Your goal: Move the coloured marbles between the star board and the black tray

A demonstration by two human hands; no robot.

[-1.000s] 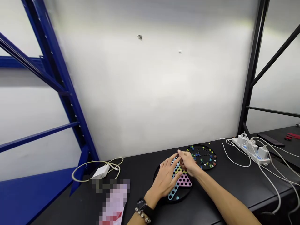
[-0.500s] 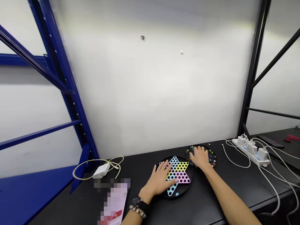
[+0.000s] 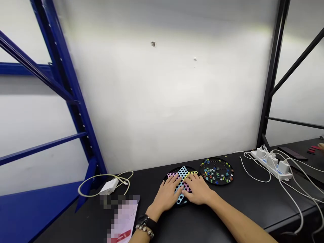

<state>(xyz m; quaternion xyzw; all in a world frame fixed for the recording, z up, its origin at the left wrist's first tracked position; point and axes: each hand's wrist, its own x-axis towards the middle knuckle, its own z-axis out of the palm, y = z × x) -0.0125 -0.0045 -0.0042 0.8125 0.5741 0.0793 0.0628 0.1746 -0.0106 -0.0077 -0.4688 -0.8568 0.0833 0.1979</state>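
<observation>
A star-shaped Chinese checkers board (image 3: 180,198) in pale blue, yellow and pink, full of round holes, lies in a black round tray. My left hand (image 3: 165,194), with a watch and bead bracelet at its wrist, rests on the star's left side, fingers stretched out. On the right side lies my right hand (image 3: 198,189), its fingers spread over the yellow and pink points. Both thumbs come near each other at the blue lower point. Part of the star is covered by the hands. To the right, a black round tray (image 3: 222,183) holds several coloured glass marbles.
A white power strip (image 3: 270,165) with plugs and trailing cables stands at the right. A white charger (image 3: 109,186) with a looped cable lies left, behind a partly pixelated flat pink item (image 3: 126,217). Blue rack posts and a white wall (image 3: 172,101) bound the table.
My right hand has left the marble tray and come down on the star board, uncovering the marbles. The board has shifted slightly left and away, with my left hand still on it.
</observation>
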